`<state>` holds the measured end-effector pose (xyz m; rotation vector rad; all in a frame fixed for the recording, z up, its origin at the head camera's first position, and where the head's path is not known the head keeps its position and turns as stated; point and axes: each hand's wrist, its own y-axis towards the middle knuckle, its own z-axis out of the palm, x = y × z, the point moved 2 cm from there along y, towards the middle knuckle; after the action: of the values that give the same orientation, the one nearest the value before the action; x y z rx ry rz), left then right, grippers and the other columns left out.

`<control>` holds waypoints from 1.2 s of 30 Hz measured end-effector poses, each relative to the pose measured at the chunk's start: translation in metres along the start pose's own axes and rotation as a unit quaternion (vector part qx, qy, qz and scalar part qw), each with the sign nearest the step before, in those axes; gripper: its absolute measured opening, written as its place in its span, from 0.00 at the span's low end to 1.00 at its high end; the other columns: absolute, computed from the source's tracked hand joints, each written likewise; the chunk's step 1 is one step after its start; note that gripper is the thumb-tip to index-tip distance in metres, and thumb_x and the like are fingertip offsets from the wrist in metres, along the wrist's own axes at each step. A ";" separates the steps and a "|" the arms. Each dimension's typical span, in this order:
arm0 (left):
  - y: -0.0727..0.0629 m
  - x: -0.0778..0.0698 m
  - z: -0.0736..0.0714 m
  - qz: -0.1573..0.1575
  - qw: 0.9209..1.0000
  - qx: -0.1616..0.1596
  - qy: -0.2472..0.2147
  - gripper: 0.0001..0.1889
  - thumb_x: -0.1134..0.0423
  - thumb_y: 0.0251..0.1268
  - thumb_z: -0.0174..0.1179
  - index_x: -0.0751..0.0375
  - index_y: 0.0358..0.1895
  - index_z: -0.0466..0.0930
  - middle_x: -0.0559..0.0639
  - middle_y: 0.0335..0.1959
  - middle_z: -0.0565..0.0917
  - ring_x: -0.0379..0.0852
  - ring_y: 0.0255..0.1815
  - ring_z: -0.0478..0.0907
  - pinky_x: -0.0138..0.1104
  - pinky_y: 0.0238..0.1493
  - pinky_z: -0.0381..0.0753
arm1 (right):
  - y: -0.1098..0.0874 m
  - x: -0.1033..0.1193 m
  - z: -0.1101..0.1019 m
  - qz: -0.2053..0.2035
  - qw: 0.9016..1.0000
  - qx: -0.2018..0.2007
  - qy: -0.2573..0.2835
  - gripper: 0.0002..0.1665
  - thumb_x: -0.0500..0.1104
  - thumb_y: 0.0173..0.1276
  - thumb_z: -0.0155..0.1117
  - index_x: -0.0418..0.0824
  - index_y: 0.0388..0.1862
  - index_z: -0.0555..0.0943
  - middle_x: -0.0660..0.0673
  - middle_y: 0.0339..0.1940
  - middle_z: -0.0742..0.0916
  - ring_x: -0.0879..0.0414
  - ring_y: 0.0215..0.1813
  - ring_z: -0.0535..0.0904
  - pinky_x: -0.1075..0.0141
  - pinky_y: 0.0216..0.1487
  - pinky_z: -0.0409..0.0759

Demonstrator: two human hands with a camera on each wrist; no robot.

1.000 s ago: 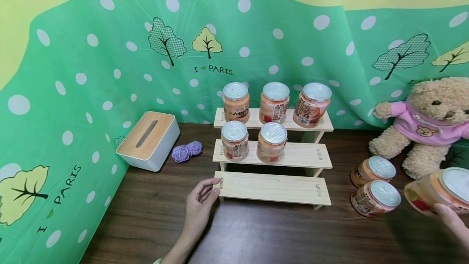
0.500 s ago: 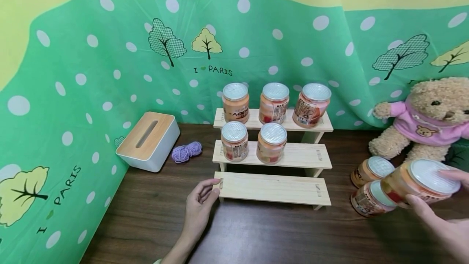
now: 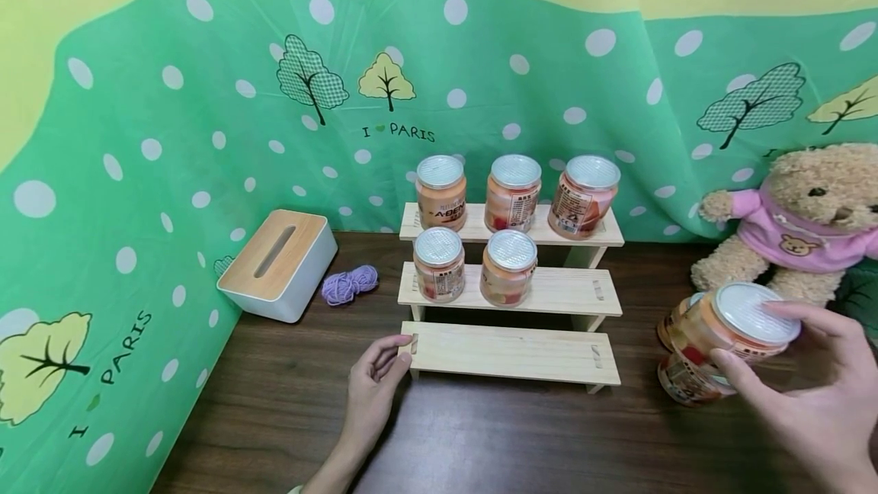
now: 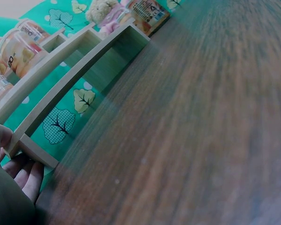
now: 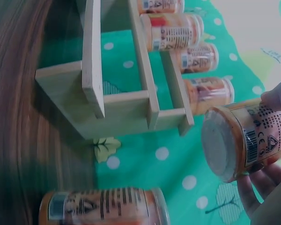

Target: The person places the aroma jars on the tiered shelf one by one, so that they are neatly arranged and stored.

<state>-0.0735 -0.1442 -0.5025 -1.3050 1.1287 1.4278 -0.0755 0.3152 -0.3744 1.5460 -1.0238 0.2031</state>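
Observation:
My right hand (image 3: 816, 395) holds a jar (image 3: 727, 334) of fruit with a silver lid, tilted and raised off the table. Thumb and fingers wrap its side in the right wrist view, its pale base (image 5: 217, 143) facing the stand. Behind and below it are two more jars (image 3: 689, 380) on the table, partly hidden. My left hand (image 3: 373, 380) pinches the left end of the bottom step of a three-tier wooden stand (image 3: 507, 349). Three jars (image 3: 513, 193) stand on the top step. Two jars (image 3: 509, 269) stand at the left and middle of the centre step.
A teddy bear (image 3: 799, 235) in a pink top sits at the back right. To the left are a tissue box (image 3: 277, 265) with a wooden lid and a purple yarn skein (image 3: 350, 284). A green patterned cloth (image 3: 226, 97) hangs behind the dark wooden table (image 3: 480, 441).
My right hand has come in from the right edge, carrying the jar leftward until it overlaps the two jars on the table. My left hand stays on the stand.

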 end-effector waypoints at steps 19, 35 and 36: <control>0.000 0.005 -0.004 0.064 0.998 0.013 -0.007 0.12 0.68 0.77 0.68 0.68 0.58 0.88 0.57 0.58 0.92 0.35 0.61 0.87 0.25 0.64 0.83 | 0.006 0.014 0.048 0.001 0.994 -0.037 0.105 0.39 0.25 0.52 0.86 0.15 0.62 0.79 0.43 0.60 0.87 0.57 0.57 0.84 0.76 0.57 0.82; 0.001 0.002 -0.001 -0.001 1.000 0.006 0.000 0.14 0.76 0.76 0.66 0.74 0.60 0.85 0.67 0.61 0.89 0.36 0.63 0.86 0.27 0.68 0.82 | 0.009 0.011 0.074 0.017 0.985 -0.037 0.167 0.43 0.13 0.43 0.81 0.22 0.63 0.83 0.36 0.60 0.86 0.52 0.59 0.84 0.71 0.62 0.82; 0.001 0.002 -0.001 -0.001 1.000 0.006 -0.001 0.14 0.76 0.76 0.66 0.74 0.60 0.85 0.67 0.61 0.89 0.36 0.63 0.86 0.27 0.68 0.82 | 0.010 0.011 0.076 0.016 0.985 -0.036 0.166 0.43 0.13 0.42 0.80 0.22 0.63 0.83 0.36 0.59 0.86 0.52 0.59 0.84 0.71 0.62 0.82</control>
<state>-0.0741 -0.1453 -0.5041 -1.2968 1.1327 1.4179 -0.1066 0.2448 -0.3811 1.3738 -0.7832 0.4272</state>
